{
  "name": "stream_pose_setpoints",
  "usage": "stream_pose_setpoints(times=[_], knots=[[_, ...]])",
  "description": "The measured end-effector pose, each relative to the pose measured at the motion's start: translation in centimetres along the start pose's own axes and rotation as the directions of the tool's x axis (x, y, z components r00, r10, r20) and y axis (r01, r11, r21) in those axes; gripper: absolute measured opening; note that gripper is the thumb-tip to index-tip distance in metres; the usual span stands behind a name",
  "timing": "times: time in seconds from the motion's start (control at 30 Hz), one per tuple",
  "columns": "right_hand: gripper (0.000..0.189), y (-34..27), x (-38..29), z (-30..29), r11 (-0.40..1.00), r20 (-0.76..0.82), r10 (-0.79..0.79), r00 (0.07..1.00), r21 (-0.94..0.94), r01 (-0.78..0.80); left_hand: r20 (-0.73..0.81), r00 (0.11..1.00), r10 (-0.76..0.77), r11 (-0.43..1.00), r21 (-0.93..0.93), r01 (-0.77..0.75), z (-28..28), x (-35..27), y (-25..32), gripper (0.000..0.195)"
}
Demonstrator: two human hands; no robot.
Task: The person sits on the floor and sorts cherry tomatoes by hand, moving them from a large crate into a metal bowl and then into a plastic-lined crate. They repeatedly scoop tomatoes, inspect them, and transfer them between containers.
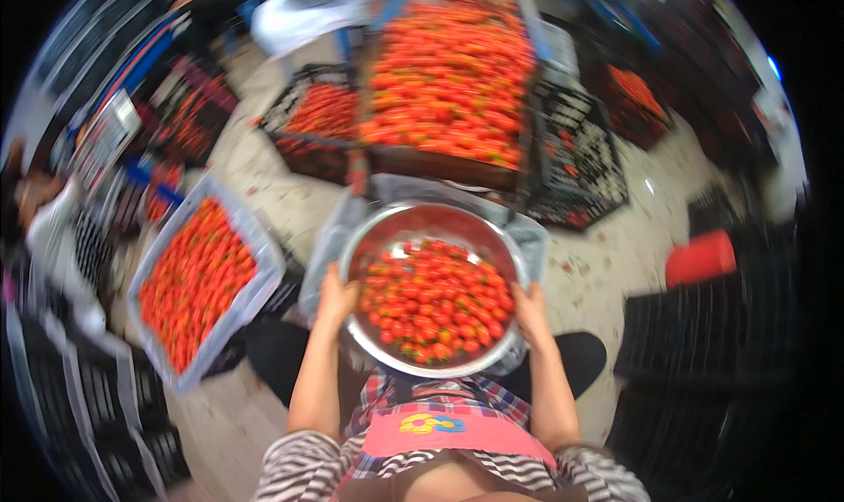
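Note:
A steel bowl sits in front of my body, partly filled with small red tomatoes, some showing green. On its left rim is my left hand, and on its right rim my right hand; both grip the metal. Under the bowl, a plastic-lined container shows at the sides; what it holds is hidden. Just beyond stands a sloping table heaped with cherry tomatoes, which look blurred.
To the left is a lined crate full of tomatoes. Black crates flank the table, one on the left and one on the right. Stacked black crates and a red container are on the right. A person's sleeve shows far left.

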State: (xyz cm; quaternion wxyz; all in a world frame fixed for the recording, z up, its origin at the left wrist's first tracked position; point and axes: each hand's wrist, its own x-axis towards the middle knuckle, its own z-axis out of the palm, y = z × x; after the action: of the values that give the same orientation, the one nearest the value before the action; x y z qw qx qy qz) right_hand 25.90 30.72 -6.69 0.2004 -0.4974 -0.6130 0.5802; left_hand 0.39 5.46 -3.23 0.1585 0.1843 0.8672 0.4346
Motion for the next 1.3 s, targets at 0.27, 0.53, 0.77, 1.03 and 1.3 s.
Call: stream_pose_setpoints(times=[0.27, 0.53, 0.77, 1.03, 1.3], knots=[[0.022, -7.0, -8.1, -5.7, 0.953, 0.231, 0.142, 0.963, 0.232, -0.197, 0.284, 0.939, -0.192, 0.903, -0.323, 0.282, -4.5, -5.9, 1.7, 0.024], [0.018, -25.7, -16.4, -0.3, 0.866, 0.381, -0.347, 0.857, 0.482, 0.136, -0.131, 0.985, -0.116, 0.506, -0.861, -0.055, -15.5, -9.1, 3.6, 0.038], [0.030, -35.9, -14.3, 7.2, 0.800, 0.552, -0.548, 0.628, 0.566, 0.201, -0.059, 0.967, -0.249, 0.065, -0.997, -0.045, -19.0, -8.4, 1.5, 0.038], [0.018, -39.9, -14.8, 25.7, 0.938, 0.794, -0.346, 0.499, 0.302, 0.169, -0.243, 0.955, -0.167, -0.183, -0.944, -0.273, -23.9, -8.5, -6.4, 0.039], [0.015, -38.1, -13.0, 31.7, 0.952, 0.828, -0.298, 0.475, 0.220, 0.215, -0.305, 0.830, -0.468, -0.048, -0.929, -0.368, -23.9, -6.9, -10.9, 0.033]])
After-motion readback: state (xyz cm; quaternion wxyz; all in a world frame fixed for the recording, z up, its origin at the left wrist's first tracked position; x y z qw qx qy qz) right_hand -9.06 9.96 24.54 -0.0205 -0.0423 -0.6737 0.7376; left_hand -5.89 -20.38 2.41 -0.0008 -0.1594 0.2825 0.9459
